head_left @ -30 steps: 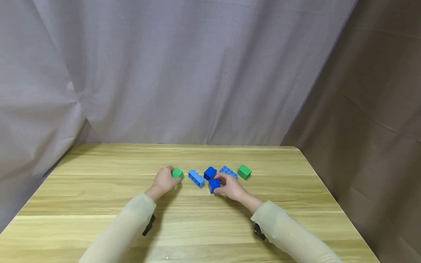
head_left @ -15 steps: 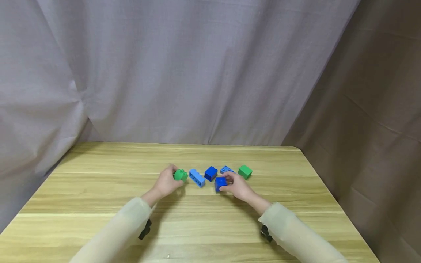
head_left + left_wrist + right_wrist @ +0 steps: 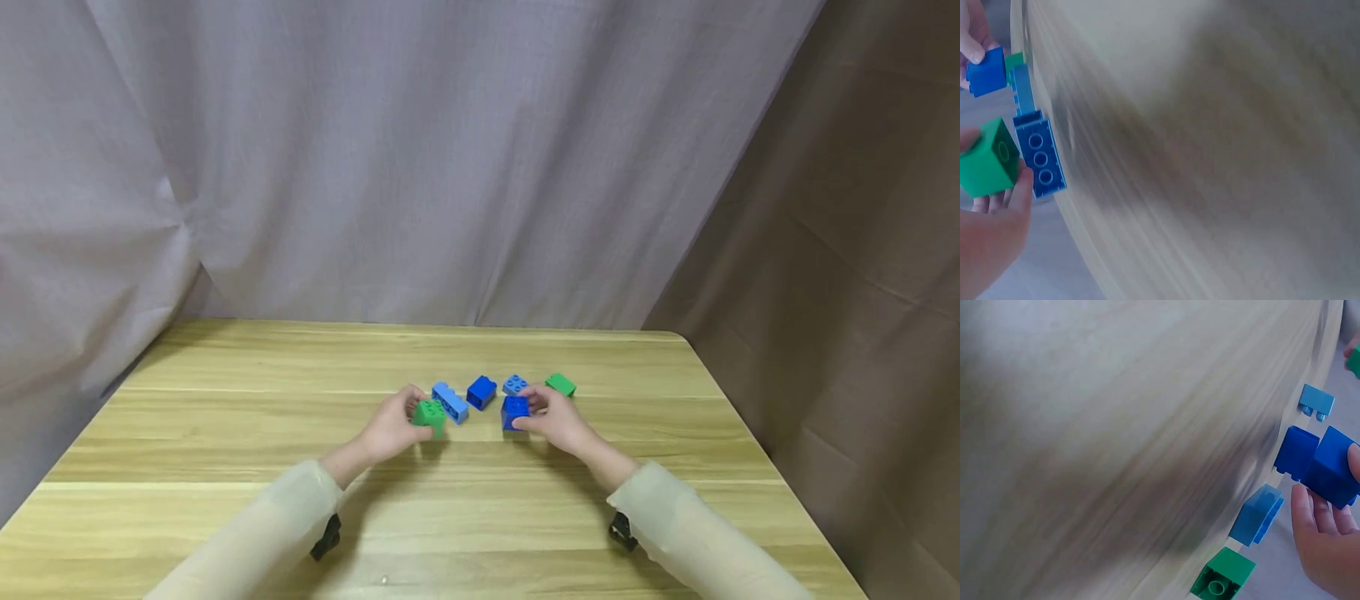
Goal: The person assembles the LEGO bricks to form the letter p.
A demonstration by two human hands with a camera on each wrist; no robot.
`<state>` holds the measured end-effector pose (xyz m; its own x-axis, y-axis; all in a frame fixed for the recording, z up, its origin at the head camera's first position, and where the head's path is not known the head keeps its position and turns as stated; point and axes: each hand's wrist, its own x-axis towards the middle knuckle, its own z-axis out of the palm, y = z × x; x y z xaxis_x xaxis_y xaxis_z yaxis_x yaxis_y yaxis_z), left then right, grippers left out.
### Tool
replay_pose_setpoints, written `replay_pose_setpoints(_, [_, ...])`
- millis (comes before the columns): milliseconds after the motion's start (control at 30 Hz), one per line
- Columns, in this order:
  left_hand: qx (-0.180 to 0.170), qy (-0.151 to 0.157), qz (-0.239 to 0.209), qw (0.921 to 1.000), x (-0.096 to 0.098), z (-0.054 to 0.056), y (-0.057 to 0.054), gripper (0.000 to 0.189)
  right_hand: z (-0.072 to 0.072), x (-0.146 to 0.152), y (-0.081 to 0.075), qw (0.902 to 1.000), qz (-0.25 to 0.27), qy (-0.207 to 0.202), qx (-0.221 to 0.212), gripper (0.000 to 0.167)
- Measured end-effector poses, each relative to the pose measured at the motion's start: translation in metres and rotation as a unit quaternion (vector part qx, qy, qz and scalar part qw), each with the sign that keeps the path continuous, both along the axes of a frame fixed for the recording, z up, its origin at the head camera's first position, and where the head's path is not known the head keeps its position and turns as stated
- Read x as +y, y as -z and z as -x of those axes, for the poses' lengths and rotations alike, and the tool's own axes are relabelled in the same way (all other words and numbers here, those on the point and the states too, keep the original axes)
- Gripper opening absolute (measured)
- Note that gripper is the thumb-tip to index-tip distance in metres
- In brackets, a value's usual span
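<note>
In the head view my left hand (image 3: 392, 429) pinches a green toy brick (image 3: 430, 416), its studs facing up. The left wrist view shows thumb and fingers on opposite sides of that green brick (image 3: 990, 159). My right hand (image 3: 561, 421) holds a dark blue brick (image 3: 514, 413) between thumb and fingers, studs up. The same blue brick (image 3: 1334, 465) shows large in the right wrist view, fingertips along its lower side. Between the hands and slightly farther back lie a long light blue brick (image 3: 451, 403) on its side and a second dark blue brick (image 3: 481, 392).
Behind the right hand lies another light blue brick (image 3: 514, 384), partly covered. Farther right is a second green brick (image 3: 561, 384). All rest on a wooden table (image 3: 465, 525), with a grey curtain (image 3: 420, 167) along its back and a darker one at the right.
My left hand has brought its green brick to the right and nearer to me, turning it studs up. My right hand has carried the dark blue brick to the right.
</note>
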<state>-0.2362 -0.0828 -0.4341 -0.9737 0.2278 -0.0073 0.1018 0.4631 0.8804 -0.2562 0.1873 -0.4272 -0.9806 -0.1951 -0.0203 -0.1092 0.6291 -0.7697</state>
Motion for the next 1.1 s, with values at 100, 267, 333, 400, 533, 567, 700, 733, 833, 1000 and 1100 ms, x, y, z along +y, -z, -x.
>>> replay_pose_setpoints(100, [0.0,0.032,-0.012,0.9994,0.003,-0.004,0.001,0.038,-0.001,0.002,-0.002,1.0,0.001,-0.003,0.002,0.039])
replay_pose_setpoints(267, [0.005,0.078,-0.027,0.9966,0.009,-0.009,0.004,0.039,-0.002,0.006,-0.004,0.9999,-0.002,-0.007,0.008,0.037])
replay_pose_setpoints(333, [0.004,0.092,-0.028,0.9953,0.011,-0.012,0.006,0.039,-0.002,0.006,-0.004,0.9999,-0.001,-0.01,0.013,0.036])
replay_pose_setpoints(400, [0.003,0.104,-0.023,0.9943,0.013,-0.014,0.009,0.039,-0.003,0.007,-0.005,0.9997,-0.001,-0.015,0.018,0.036])
replay_pose_setpoints(533, [0.012,0.12,-0.003,0.9927,0.018,-0.02,0.014,0.039,-0.005,0.008,-0.005,0.9997,-0.002,-0.017,0.02,0.036])
replay_pose_setpoints(567, [0.013,0.122,0.001,0.9925,0.019,-0.022,0.015,0.039,-0.005,0.008,-0.005,0.9997,-0.002,-0.016,0.018,0.036])
replay_pose_setpoints(700, [0.016,0.128,0.003,0.9917,0.021,-0.026,0.018,0.036,-0.006,0.006,-0.006,0.9998,-0.004,-0.013,0.013,0.037])
replay_pose_setpoints(733, [0.019,0.13,0.003,0.9913,0.021,-0.027,0.019,0.036,-0.007,0.006,-0.006,0.9998,-0.005,-0.013,0.012,0.037])
replay_pose_setpoints(833, [0.028,0.136,0.01,0.9903,0.022,-0.028,0.022,0.034,-0.008,0.003,-0.006,0.9999,-0.006,-0.011,0.007,0.038])
replay_pose_setpoints(1000, [0.047,0.131,0.027,0.9899,0.023,-0.029,0.024,0.035,-0.01,-0.001,-0.007,0.9999,-0.007,-0.008,0.009,0.037])
replay_pose_setpoints(1100, [0.055,0.128,0.032,0.9897,0.023,-0.03,0.025,0.036,-0.011,-0.003,-0.008,0.9999,-0.006,-0.011,0.012,0.036])
